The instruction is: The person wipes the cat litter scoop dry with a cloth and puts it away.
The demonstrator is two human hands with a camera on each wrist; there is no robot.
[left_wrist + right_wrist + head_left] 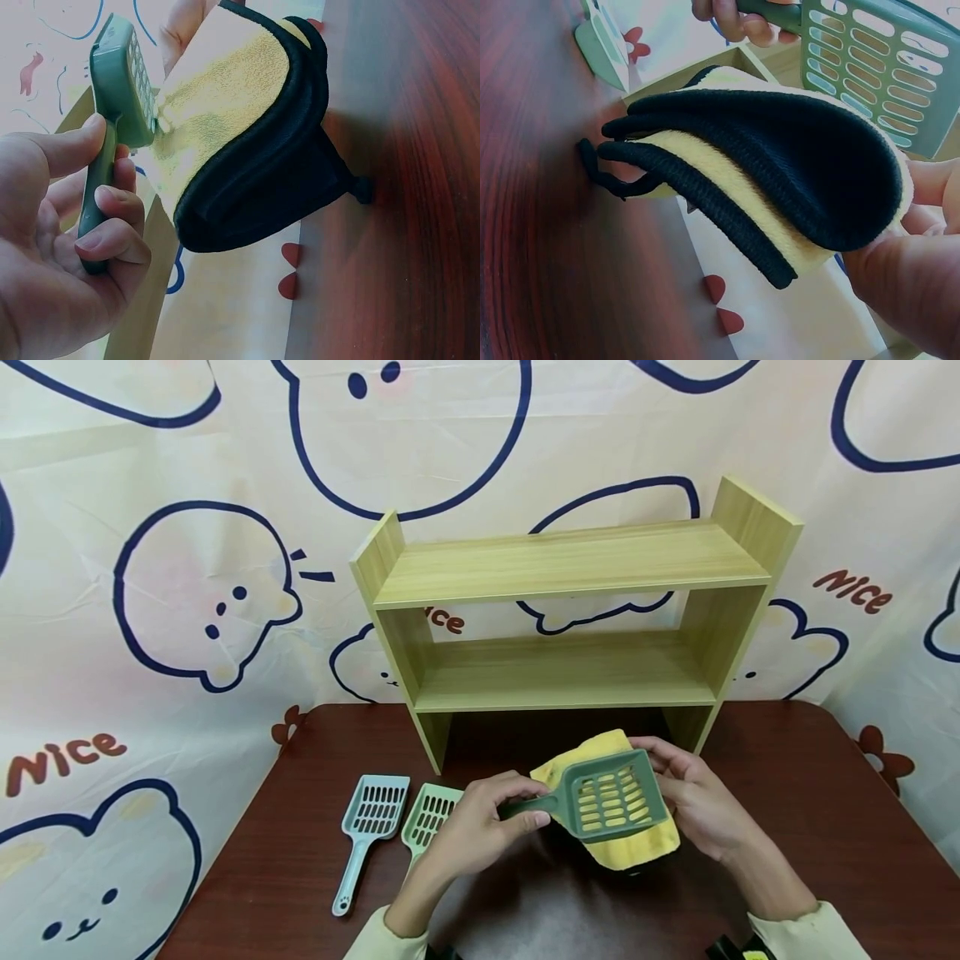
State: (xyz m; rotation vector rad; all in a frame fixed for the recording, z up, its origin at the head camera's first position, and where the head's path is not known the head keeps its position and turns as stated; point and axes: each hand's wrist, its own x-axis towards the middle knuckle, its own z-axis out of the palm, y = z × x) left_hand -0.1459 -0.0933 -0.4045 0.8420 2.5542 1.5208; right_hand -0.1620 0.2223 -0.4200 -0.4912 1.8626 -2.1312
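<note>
Dark green slotted scoop [577, 803], one: held above the surface [270, 860], handle gripped by the left hand [487, 823]. Yellow cloth [633, 852], one, black-edged: pinched by the right hand [697, 795] behind the scoop. Two more scoops, one light blue [366, 838], one light green [415, 839], lie on the surface. One wooden shelf unit [570, 560], two shelves, stands behind.
</note>
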